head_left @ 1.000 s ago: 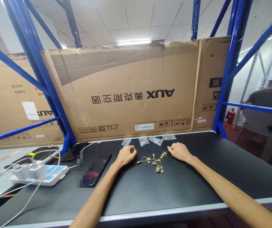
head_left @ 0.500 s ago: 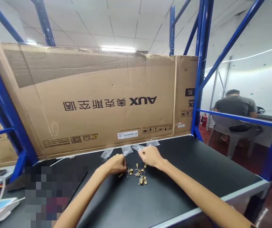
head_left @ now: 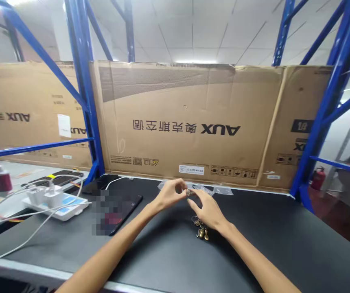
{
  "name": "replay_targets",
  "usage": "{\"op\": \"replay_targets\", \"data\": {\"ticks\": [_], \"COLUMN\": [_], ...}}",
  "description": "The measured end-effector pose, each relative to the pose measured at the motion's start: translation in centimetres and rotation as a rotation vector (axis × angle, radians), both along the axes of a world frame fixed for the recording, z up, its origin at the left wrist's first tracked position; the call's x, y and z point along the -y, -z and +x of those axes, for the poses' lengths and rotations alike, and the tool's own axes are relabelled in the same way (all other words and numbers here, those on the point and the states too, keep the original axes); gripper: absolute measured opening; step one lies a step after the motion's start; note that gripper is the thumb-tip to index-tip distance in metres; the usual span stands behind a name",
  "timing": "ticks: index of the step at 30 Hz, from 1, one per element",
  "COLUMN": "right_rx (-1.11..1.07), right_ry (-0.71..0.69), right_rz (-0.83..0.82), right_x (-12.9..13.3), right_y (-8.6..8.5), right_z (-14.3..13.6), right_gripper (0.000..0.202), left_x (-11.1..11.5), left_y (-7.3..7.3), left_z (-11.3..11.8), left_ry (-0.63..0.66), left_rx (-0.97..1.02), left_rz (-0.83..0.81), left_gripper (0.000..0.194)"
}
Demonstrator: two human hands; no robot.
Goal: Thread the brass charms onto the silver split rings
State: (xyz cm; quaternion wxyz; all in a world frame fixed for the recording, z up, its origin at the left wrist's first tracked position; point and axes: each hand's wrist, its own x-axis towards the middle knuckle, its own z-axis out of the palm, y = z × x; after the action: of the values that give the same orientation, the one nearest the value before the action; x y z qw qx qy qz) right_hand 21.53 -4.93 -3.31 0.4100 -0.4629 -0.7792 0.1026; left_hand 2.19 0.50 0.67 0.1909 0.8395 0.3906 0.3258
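My left hand (head_left: 171,194) is raised a little above the black table, thumb and forefinger pinched on a small brass keychain (head_left: 189,192). From the other side, my right hand (head_left: 208,208) meets it with curled fingers, its fingertips on the same keychain. Fingers cover most of that piece, so its shape is unclear. Below my right hand lie more brass keychains (head_left: 202,233) with metal rings, partly hidden by the wrist. Clear plastic bags (head_left: 223,190) lie behind my hands at the table's back edge.
A large cardboard box (head_left: 175,150) stands behind the black table (head_left: 162,260), between blue rack posts (head_left: 85,89). To the left are a dark flat device (head_left: 127,215), a white power strip (head_left: 68,209) and loose white cables. A red fire extinguisher (head_left: 318,179) stands at right.
The view has swung left. Both hands have come together; the left has lifted a keychain from the table, and the right has moved over to touch it.
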Motion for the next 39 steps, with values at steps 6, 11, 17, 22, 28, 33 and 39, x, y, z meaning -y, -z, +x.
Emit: {"op": "replay_targets", "data": {"ticks": [6, 11, 17, 22, 28, 33, 39], "right_rx": [-0.227, -0.320, -0.367, -0.379, -0.333, -0.322, -0.345], "right_ry": [-0.142, -0.205, -0.146, -0.157, -0.163, -0.122, -0.044], "right_rz": [-0.081, -0.165, -0.203, -0.215, -0.271, -0.275, -0.164], "right_x": [0.0, -0.3, -0.9, -1.0, -1.5, -1.2, -0.1], "right_y": [0.6, 0.7, 0.7, 0.7, 1.4, 1.1, 0.4], "right_z": [-0.9, -0.6, 0.0, 0.2, 0.4, 0.5, -0.3], "right_gripper": [0.033, 0.030, 0.037, 0.032, 0.028, 0.029, 0.026], "left_x": [1.5, 1.3, 0.8, 0.9, 0.4, -0.5, -0.9], "left_y": [0.9, 1.8, 2.0, 2.0, 2.6, 3.0, 3.2], "left_z": [1.7, 2.2, 2.1, 2.1, 2.0, 1.5, 1.2], "left_ry": [0.019, 0.006, -0.011, 0.002, 0.008, 0.073, 0.098], "left_rx": [0.184, 0.263, 0.308, 0.328, 0.328, 0.310, 0.405], "left_rz": [0.058, 0.050, 0.007, -0.051, -0.193, -0.461, -0.628], "left_gripper": [0.013, 0.015, 0.020, 0.021, 0.021, 0.031, 0.034]}}
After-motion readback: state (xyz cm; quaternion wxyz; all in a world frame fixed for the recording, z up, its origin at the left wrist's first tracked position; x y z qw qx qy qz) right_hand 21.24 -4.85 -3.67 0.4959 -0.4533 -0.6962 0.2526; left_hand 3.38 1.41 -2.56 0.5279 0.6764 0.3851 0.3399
